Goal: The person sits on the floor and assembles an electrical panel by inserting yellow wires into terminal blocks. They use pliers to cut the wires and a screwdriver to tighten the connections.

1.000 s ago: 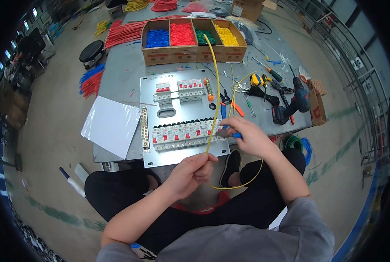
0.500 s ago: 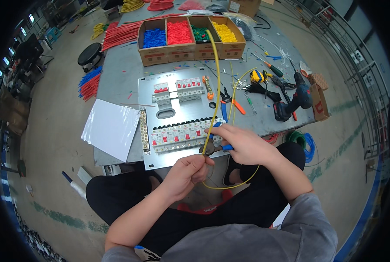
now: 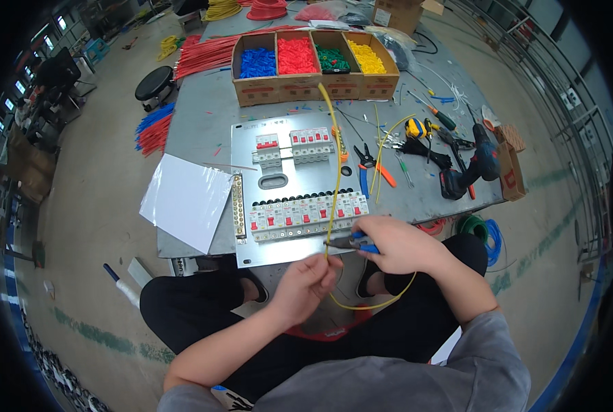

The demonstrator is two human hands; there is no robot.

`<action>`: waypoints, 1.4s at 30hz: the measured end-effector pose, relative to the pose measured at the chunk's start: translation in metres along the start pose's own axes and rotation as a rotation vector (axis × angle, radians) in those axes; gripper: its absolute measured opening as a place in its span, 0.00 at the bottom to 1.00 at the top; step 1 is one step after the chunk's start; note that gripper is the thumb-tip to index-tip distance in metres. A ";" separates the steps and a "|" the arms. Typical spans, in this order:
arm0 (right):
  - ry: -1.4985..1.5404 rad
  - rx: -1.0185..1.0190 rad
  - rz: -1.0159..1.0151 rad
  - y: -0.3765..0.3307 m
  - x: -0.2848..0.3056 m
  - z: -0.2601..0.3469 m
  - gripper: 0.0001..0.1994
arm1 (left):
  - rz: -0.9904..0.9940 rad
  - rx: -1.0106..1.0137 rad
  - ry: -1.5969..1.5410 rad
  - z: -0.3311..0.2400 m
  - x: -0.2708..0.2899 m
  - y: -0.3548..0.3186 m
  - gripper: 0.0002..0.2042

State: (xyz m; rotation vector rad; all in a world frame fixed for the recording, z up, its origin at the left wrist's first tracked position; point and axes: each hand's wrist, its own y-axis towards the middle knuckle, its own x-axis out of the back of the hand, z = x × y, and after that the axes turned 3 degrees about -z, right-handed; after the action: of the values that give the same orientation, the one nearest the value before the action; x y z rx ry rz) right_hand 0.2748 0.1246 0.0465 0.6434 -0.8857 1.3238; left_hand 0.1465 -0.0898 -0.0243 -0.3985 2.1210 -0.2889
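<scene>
My left hand [image 3: 308,285] pinches a yellow wire [image 3: 335,180] in front of the panel's near edge. The wire's long end rises in a curve over the panel; another stretch loops below my hands. My right hand [image 3: 404,247] is closed round blue-handled pliers [image 3: 344,243], whose jaw tips are at the wire just above my left fingertips. Whether they bite into it cannot be made out. Behind both hands lies a metal mounting panel [image 3: 245,147] with a long row of circuit breakers [image 3: 305,215], two smaller breaker groups behind it and a brass terminal bar [image 3: 238,206] at its left.
A cardboard box [image 3: 258,92] of blue, red, green and yellow caps stands at the back. On the right lie wire strippers [image 3: 365,165], a screwdriver [image 3: 444,119], a yellow tape measure [image 3: 415,128] and a cordless drill [image 3: 481,165]. White sheets [image 3: 183,202] overhang the left edge.
The plier handles have come closer together, and my right hand has tightened round them. The jaws remain at the wire. The whole view has shifted slightly.
</scene>
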 end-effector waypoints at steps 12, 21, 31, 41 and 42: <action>0.243 -0.221 0.035 -0.020 -0.068 0.011 0.17 | -0.067 0.062 -0.146 0.046 0.017 -0.033 0.10; 0.097 -0.595 -0.306 0.004 -0.005 -0.065 0.21 | -0.082 -0.106 0.373 0.017 0.010 -0.021 0.11; -0.567 -0.313 -0.504 0.001 -0.019 -0.122 0.18 | -0.123 -0.247 0.778 0.001 0.004 -0.008 0.09; 0.779 -0.221 0.209 -0.008 -0.047 0.053 0.14 | -0.190 -0.491 0.734 -0.114 -0.009 0.024 0.10; 0.781 -0.220 0.110 -0.005 -0.047 0.048 0.13 | -0.184 -0.535 0.791 -0.129 -0.003 0.034 0.11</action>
State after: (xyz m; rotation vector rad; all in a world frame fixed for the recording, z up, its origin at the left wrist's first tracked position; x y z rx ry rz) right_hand 0.2701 0.0586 0.0334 -0.1147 -0.4104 1.3918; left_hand 0.0340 -0.0501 0.0363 -0.9070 2.9452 0.0468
